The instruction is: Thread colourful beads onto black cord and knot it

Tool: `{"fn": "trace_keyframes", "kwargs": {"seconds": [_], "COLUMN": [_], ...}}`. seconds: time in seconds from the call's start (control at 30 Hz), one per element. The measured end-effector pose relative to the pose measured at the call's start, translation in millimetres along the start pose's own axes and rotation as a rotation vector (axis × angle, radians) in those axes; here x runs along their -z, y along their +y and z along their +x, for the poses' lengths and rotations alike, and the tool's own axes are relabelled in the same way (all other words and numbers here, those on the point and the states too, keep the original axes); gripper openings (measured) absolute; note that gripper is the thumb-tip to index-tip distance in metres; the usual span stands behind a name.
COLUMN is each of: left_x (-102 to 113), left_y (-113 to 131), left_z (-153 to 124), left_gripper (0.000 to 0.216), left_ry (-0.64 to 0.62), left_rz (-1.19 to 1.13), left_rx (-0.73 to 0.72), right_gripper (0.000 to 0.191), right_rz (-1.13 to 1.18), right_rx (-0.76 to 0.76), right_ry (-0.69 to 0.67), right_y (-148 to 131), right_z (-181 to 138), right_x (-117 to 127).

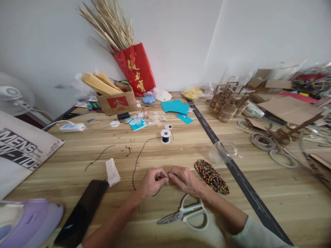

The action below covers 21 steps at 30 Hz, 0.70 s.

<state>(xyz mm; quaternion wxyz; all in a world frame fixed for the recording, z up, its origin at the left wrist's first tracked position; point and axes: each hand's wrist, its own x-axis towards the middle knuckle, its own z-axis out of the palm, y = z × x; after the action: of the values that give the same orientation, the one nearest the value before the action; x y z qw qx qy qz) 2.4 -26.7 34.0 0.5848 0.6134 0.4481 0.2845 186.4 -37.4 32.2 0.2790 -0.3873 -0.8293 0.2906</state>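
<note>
My left hand (154, 181) and my right hand (183, 177) meet above the middle of the table, fingertips pinched close together. Between them runs a thin black cord (136, 162), whose loose end hangs below the left fingers. The cord leads back to a white spool (166, 136) wound with black. Just below my right hand lie scissors (190, 214) with pale green handles, their blades pointing left. A bundle of multicoloured beaded strings (211, 176) rests right of that hand. Small details at the fingertips are hidden.
A black phone (82, 213), folded white paper (112, 172) and a purple-and-white appliance (31, 222) lie at left. Short black scraps (126, 149) and a cut cord (99, 157) are scattered beyond. A clear round container (223, 151) and small wooden lanterns (229, 103) stand at right.
</note>
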Motion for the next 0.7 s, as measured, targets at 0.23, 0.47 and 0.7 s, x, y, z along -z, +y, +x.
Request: {"fn": "trace_keyframes", "kwargs": {"seconds": [0.23,0.47,0.7], "left_x": [-5.8,-6.2,-6.2], "left_y": [-15.0,-27.3,-33.8], "left_z": [2.3,5.0,2.8], "left_gripper": [0.018,0.018,0.021], "left_ry": [0.033,0.077,0.055], "left_rz": [-0.190,-0.148,-0.131], "left_rx": [0.038,0.010,0.000], "right_gripper": [0.019,0.009,0.010], "right_rz": [0.076,0.103,-0.011], "right_rx": [-0.084,0.018,0.122], "right_ry": [0.176,0.254,0.167], "right_y": [18.3,19.1,16.0], "right_z": [-6.3,-9.4,-10.5], "right_x": [0.0,-10.3,-18.5]}}
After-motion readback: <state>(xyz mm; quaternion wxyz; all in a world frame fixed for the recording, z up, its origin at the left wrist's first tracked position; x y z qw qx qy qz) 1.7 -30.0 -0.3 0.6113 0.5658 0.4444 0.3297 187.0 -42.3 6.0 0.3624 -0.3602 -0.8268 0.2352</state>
